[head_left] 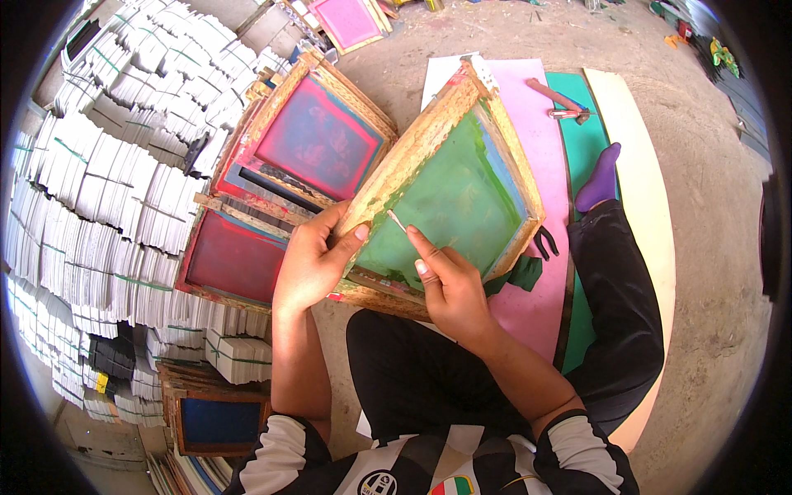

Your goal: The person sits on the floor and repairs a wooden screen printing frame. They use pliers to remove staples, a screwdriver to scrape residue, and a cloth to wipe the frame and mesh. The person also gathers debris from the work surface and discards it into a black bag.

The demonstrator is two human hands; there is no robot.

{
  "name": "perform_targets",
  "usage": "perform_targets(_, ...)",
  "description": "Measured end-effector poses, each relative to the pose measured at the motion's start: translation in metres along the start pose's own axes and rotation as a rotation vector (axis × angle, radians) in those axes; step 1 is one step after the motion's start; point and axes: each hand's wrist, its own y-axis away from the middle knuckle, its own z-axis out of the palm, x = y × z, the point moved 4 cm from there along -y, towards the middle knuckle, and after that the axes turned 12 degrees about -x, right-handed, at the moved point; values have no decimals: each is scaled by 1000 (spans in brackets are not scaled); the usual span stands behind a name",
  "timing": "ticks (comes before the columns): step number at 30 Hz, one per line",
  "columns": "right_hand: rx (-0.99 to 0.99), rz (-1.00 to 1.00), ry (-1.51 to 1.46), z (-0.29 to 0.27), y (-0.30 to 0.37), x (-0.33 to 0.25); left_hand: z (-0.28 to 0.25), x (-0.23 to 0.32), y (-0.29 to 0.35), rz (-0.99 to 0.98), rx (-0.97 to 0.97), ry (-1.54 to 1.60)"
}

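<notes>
A wooden-framed printing screen with green mesh leans tilted in front of me, above my lap. My left hand is closed around its left edge, with the thumb on the front face. Close to the mesh, my right hand holds a thin pale stick at the fingertips. The stick's tip is at the left part of the mesh, near the wooden edge; whether it touches, I cannot tell. Behind the screen to the left, more framed screens with red and blue mesh lean together.
Tall stacks of strapped white bundles fill the left side. On the right, coloured sheets cover the floor, bearing a hammer, a screwdriver, black pliers and dark green cloth. A blue-meshed frame stands at lower left.
</notes>
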Motion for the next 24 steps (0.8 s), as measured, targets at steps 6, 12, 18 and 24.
perform_targets(6, 63, -18, 459, 6, 6, -4, -1, 4, 1, 69, 23, -98)
perform_targets(12, 23, -10, 230, 9, 1, 4, -1, 8, 0, 127, 49, -164)
perform_targets(18, 48, -78, -178, 15, -9, 21, -2, 3, -3, 97, 58, -176)
perform_targets(24, 3, -95, -28, 15, -9, 30, -1, 5, -1, 92, 56, -167)
